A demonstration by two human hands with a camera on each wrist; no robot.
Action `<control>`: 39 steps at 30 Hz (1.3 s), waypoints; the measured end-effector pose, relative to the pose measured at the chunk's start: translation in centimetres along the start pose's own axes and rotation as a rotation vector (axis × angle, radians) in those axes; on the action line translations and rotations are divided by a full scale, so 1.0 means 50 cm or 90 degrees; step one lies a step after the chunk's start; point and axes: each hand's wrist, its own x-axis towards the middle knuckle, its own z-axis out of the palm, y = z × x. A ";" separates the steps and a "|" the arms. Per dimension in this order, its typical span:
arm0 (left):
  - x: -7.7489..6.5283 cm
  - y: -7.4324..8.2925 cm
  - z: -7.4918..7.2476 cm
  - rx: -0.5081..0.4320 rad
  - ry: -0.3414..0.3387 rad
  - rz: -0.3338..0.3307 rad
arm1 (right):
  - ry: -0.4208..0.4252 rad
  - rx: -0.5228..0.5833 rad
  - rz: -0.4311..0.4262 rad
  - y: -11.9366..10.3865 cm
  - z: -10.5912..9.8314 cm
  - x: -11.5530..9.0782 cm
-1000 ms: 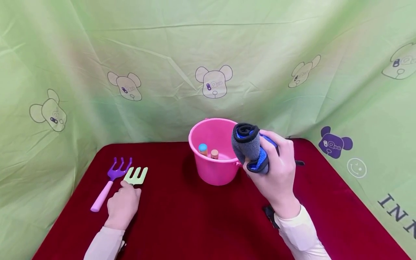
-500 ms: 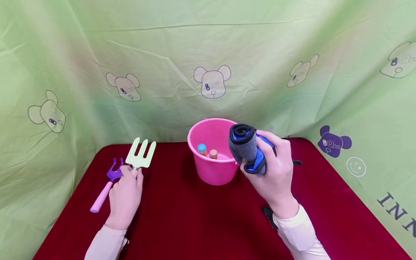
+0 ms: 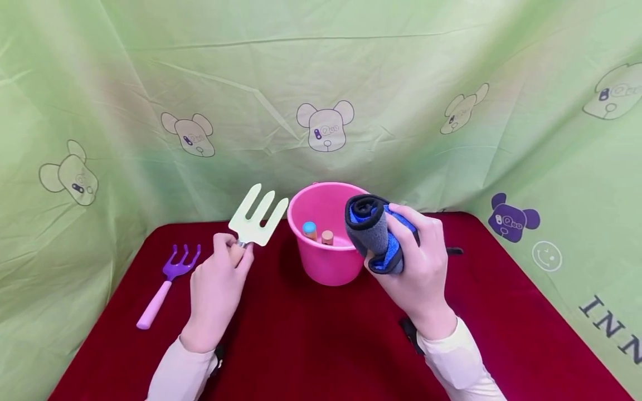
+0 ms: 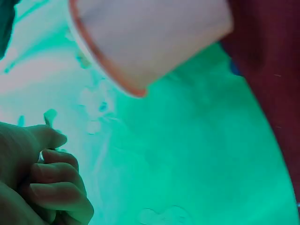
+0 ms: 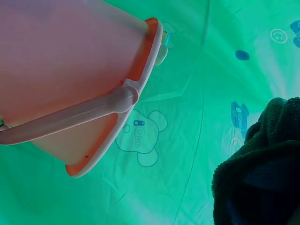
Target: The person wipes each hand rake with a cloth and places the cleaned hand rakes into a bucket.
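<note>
1. Lifted up and rightward since earlier, the pale-green three-pronged fork (image 3: 251, 229) is near the round pink plastic bucket (image 3: 328, 268); the left hand (image 3: 215, 289) grips its handle (image 3: 237, 254), fingers curled.
2. The right hand (image 3: 420, 267) grips a rolled grey-and-blue fleecy cloth (image 3: 373, 239) near the bucket.

Free lane between left sleeve (image 3: 180, 370) and right sleeve (image 3: 458, 356), pink bucket (image 3: 328, 268) in the way.

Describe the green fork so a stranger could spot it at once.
Find the pink bucket on the red table. Left of it, the left hand holds the green fork. Its broad, flat prongs set it apart from the thin-pronged purple fork farther left.
</note>
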 end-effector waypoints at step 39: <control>-0.014 0.219 0.036 -0.177 0.040 0.218 | 0.097 -0.097 -0.189 -0.063 0.050 -0.018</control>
